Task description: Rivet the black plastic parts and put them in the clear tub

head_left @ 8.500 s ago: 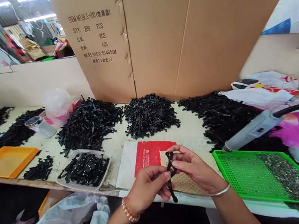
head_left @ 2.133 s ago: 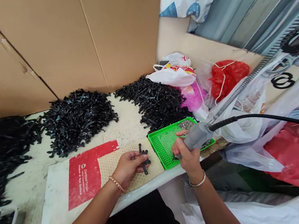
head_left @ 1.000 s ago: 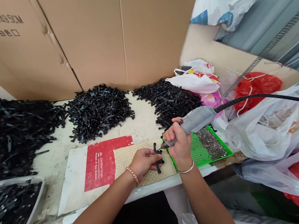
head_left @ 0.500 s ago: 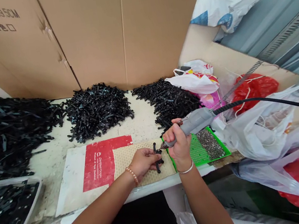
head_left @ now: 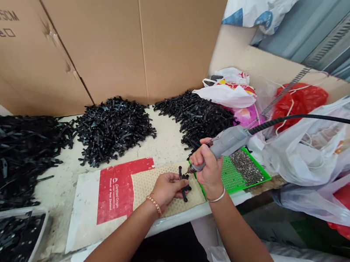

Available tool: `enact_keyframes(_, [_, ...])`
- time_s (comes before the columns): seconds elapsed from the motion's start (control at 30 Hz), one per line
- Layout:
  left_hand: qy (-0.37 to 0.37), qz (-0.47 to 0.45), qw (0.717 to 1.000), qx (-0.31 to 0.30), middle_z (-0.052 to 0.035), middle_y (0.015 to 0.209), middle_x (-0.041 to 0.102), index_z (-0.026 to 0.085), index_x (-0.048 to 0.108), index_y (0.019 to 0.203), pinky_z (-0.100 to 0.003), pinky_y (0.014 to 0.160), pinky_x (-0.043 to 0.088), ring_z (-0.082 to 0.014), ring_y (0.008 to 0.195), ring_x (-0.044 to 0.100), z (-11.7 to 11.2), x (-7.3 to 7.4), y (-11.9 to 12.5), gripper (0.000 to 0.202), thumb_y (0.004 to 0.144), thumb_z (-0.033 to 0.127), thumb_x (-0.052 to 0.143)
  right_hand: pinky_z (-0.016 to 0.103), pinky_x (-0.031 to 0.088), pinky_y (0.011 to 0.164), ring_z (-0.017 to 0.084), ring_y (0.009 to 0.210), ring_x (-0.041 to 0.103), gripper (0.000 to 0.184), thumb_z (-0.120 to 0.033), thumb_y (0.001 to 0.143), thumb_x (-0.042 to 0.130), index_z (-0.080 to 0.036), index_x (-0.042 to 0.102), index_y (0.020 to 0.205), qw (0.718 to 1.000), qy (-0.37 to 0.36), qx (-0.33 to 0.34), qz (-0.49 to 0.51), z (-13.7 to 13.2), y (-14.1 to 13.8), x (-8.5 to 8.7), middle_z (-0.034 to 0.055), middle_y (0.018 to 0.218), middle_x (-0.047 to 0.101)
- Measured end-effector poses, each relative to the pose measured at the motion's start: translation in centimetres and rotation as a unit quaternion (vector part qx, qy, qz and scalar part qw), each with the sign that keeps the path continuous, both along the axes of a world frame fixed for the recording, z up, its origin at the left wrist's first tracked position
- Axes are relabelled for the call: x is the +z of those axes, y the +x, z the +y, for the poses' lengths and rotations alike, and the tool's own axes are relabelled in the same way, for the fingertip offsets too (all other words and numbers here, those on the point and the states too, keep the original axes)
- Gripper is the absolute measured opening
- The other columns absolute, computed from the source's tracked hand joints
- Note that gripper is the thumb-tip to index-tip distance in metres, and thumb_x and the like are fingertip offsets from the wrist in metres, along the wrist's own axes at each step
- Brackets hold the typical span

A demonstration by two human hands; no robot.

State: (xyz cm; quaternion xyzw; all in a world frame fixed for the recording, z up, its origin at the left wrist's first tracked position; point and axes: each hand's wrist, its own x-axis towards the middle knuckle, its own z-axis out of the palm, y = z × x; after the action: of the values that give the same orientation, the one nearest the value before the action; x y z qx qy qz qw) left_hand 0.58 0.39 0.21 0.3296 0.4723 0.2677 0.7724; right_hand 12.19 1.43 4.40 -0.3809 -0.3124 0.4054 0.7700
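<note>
My left hand pinches a small black plastic part with knobbed ends, over a beige honeycomb-textured mat. In my right hand is a grey corded electric screwdriver, fingers wrapped round its front end. The tool points left and down, its tip meeting the black part or lying very close to it; the exact contact is too small to make out. Just right of that hand sits a green tray, its perforated bed partly covered by small metal screws.
Heaps of black parts lie at the left, centre and right. A clear plastic tub holds more at front left. Cardboard stands behind. Plastic bags crowd the right, crossed by the black cord.
Hardly anything differs. The view has shifted slightly, while both hands keep hold of the black plastic part and the electric screwdriver in nearly the same place.
</note>
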Motion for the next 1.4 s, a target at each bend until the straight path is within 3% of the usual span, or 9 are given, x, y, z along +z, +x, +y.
enact_keyframes(0.47, [-0.002,0.004,1.000,0.004,-0.0032,0.060,0.066,0.010,0.061,0.066,-0.022,0.050,0.053,-0.0126,0.055,0.063,0.0,0.1,0.0,0.020,0.065,0.016,0.079,0.020,0.035,0.044,0.007,0.040,0.034,0.024,-0.035,0.078,0.066,-0.022,0.051,0.092,0.999,0.013,0.013,-0.029,-0.1,-0.1,-0.8,-0.0115,0.047,0.038])
enact_keyframes(0.8, [0.014,0.020,1.000,0.015,-0.0031,0.060,0.065,0.010,0.061,0.061,-0.022,0.048,0.052,-0.0120,0.052,0.061,-0.3,-0.1,0.3,0.017,0.064,0.013,0.078,0.021,0.033,0.041,0.007,0.038,0.033,0.024,-0.038,0.079,0.067,-0.023,0.050,0.087,0.988,0.004,0.134,-0.079,0.4,-0.1,-1.5,-0.0115,0.047,0.036])
enact_keyframes(0.93, [0.020,0.015,1.000,0.013,-0.0038,0.060,0.066,0.010,0.062,0.061,-0.021,0.048,0.051,-0.0121,0.053,0.062,-0.3,-0.2,0.1,0.019,0.063,0.016,0.080,0.020,0.033,0.042,0.007,0.039,0.033,0.024,-0.037,0.079,0.066,-0.022,0.051,0.090,0.987,-0.003,0.139,-0.077,0.5,-0.2,-1.3,-0.0115,0.047,0.037])
enact_keyframes(1.03, [0.009,-0.007,1.000,0.013,-0.0041,0.062,0.066,0.010,0.063,0.062,-0.022,0.051,0.053,-0.0129,0.056,0.063,-0.2,0.1,-0.1,0.022,0.060,0.019,0.083,0.021,0.034,0.043,0.007,0.040,0.035,0.026,-0.036,0.078,0.066,-0.022,0.052,0.095,0.991,0.013,0.113,-0.075,-0.2,0.2,0.1,-0.0112,0.048,0.039])
enact_keyframes(1.17, [-0.011,-0.012,1.000,0.006,-0.0043,0.062,0.066,0.010,0.063,0.065,-0.023,0.054,0.054,-0.0134,0.058,0.064,0.1,0.6,-0.4,0.023,0.061,0.018,0.083,0.021,0.036,0.044,0.008,0.040,0.035,0.026,-0.036,0.079,0.067,-0.022,0.053,0.095,0.993,0.043,-0.005,-0.107,-2.5,2.6,1.8,-0.0110,0.048,0.039])
enact_keyframes(1.27, [-0.010,0.000,1.000,0.002,-0.0048,0.064,0.067,0.010,0.062,0.067,-0.022,0.054,0.054,-0.0132,0.058,0.065,0.1,0.7,-0.4,0.019,0.065,0.016,0.080,0.021,0.036,0.044,0.007,0.041,0.037,0.025,-0.035,0.078,0.069,-0.021,0.054,0.092,0.991,0.009,-0.067,-0.119,-4.2,4.7,1.0,-0.0106,0.048,0.041])
enact_keyframes(1.4, [-0.007,0.012,1.000,0.001,-0.0041,0.065,0.067,0.011,0.062,0.070,-0.022,0.054,0.054,-0.0128,0.058,0.065,0.2,0.5,-0.5,0.014,0.071,0.014,0.076,0.020,0.035,0.043,0.007,0.040,0.038,0.030,-0.038,0.075,0.072,-0.021,0.053,0.092,0.991,-0.049,-0.079,-0.099,-5.3,5.9,-1.4,-0.0111,0.047,0.041])
